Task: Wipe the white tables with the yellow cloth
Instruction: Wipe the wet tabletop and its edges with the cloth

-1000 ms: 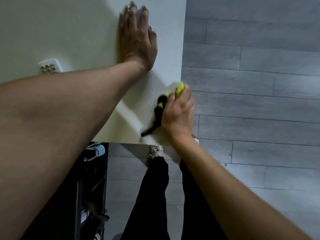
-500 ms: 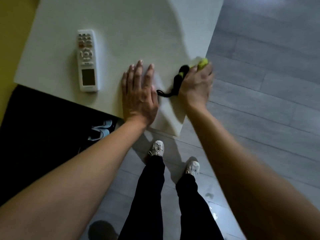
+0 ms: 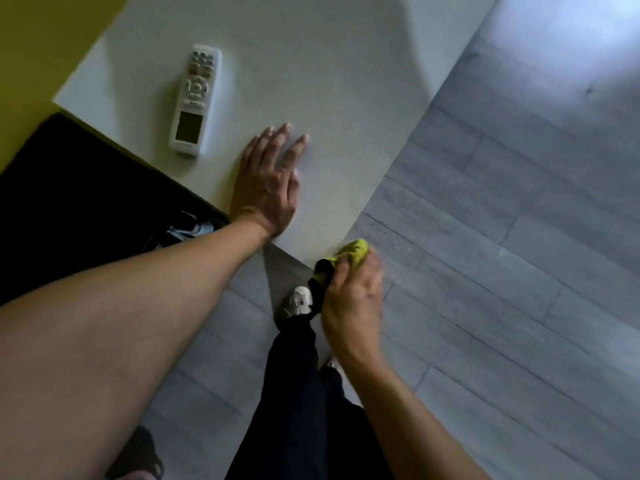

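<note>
A: What is seen at nine o'clock?

B: A black surface is seen there, with a yellow wall above it at ten o'clock.

A: And on the table?

B: A white remote is laid on it at eleven o'clock, screen end toward the person, just beside the left hand but apart from it.

A: How is that hand held?

B: It is laid flat on the table near the near edge, fingers straight and pointed toward one o'clock; nothing is gripped by it.

A: Where is the cloth?

B: It is bunched in the right hand at the table's near corner, just past centre toward five o'clock. The fingers are curled round it, and a black part is seen hanging at its left. Whether the table is touched by it cannot be told.

A: Below that?

B: A white shoe and black trousers are seen at six o'clock on the grey plank floor, which is spread out to three o'clock.
</note>
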